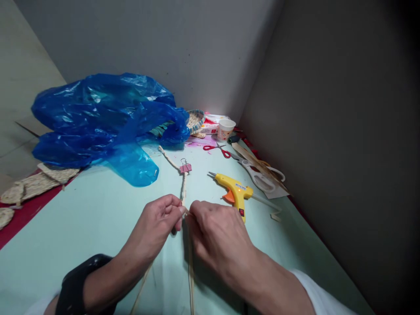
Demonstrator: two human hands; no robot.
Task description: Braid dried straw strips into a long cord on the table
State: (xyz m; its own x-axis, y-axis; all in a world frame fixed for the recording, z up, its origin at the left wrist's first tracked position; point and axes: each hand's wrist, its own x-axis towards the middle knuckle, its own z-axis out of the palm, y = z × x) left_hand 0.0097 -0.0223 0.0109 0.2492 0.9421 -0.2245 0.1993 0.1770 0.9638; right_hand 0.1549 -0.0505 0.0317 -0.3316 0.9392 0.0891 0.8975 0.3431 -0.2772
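A pale braided cord (183,187) runs down the table toward me, and a pink binder clip (185,168) grips it partway along. My left hand (160,218) pinches the cord's near end between thumb and fingers. Right beside it, my right hand (213,227) is closed on the strands at the same spot; its fingertips are partly hidden behind the knuckles. Loose pale strands (190,271) hang from between the hands toward the table's near edge, and another strand (141,286) passes under my left forearm.
A yellow glue gun (234,188) lies right of the hands. Beyond it are white-handled scissors (259,177), red scissors (218,149) and a paper cup (226,130). A blue plastic bag (108,118) and a woven basket (196,121) stand at the back. Woven pieces (42,186) lie left.
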